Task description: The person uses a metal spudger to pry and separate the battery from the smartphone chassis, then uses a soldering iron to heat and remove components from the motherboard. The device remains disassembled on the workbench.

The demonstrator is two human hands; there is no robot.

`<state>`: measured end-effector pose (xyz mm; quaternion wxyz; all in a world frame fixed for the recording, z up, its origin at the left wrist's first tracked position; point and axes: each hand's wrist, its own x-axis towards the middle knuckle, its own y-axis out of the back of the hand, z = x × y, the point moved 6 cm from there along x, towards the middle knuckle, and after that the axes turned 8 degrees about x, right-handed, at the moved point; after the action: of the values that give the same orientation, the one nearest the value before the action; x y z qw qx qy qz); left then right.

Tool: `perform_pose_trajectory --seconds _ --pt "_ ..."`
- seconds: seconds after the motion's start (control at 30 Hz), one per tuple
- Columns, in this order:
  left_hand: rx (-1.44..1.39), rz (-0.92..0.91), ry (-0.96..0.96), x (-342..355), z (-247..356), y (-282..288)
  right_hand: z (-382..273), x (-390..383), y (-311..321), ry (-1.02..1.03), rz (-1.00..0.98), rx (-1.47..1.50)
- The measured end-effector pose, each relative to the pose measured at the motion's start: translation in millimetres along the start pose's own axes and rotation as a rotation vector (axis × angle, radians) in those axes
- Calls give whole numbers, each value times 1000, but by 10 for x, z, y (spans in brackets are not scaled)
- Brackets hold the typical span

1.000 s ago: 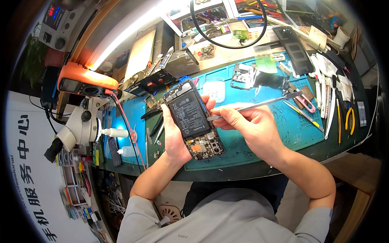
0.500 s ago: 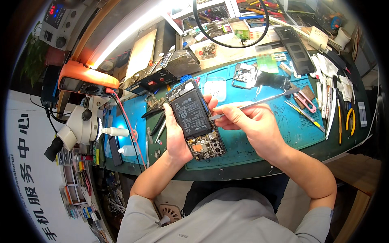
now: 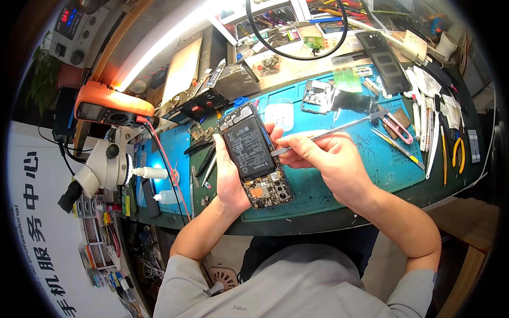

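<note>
An opened smartphone (image 3: 265, 188) lies tilted in my left hand (image 3: 229, 183), which grips it by both long edges. Its black battery (image 3: 248, 148) fills the middle, and the bare circuit board with the camera lenses shows at the end nearer me. Pinched between the thumb and fingers of my right hand (image 3: 331, 156) is a thin metal spudger (image 3: 339, 129). The flat tip of this tool touches the battery's right edge, close to the board. Its wider blade end points away to the upper right. The fingers of my left hand are partly hidden behind the phone.
Under my hands spreads a blue work mat (image 3: 339, 196). An orange multimeter (image 3: 114, 103) and a microscope (image 3: 101, 164) stand left. Beyond lie a disassembled phone frame (image 3: 316, 97) and a black back cover (image 3: 384, 61). Yellow-handled pliers (image 3: 458, 157) and pens lie right.
The view has shifted slightly. Both hands keep their grips on the phone and the spudger, and the spudger's tip stays at the battery's edge.
</note>
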<state>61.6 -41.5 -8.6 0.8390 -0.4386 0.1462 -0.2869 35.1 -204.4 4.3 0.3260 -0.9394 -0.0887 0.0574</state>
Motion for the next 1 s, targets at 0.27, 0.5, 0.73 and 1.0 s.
perform_pose_trajectory --seconds 0.27,0.5,0.73,1.0 --pt "-30 16 6 4 -8 6 19 5 11 -24 -1 27" --pt "-30 -6 16 1 -8 16 30 7 14 -29 2 38" --pt "-62 -14 25 2 -14 -16 16 9 15 -53 -8 87" --pt "-72 -10 29 -2 -19 -6 34 10 20 -60 -2 81"
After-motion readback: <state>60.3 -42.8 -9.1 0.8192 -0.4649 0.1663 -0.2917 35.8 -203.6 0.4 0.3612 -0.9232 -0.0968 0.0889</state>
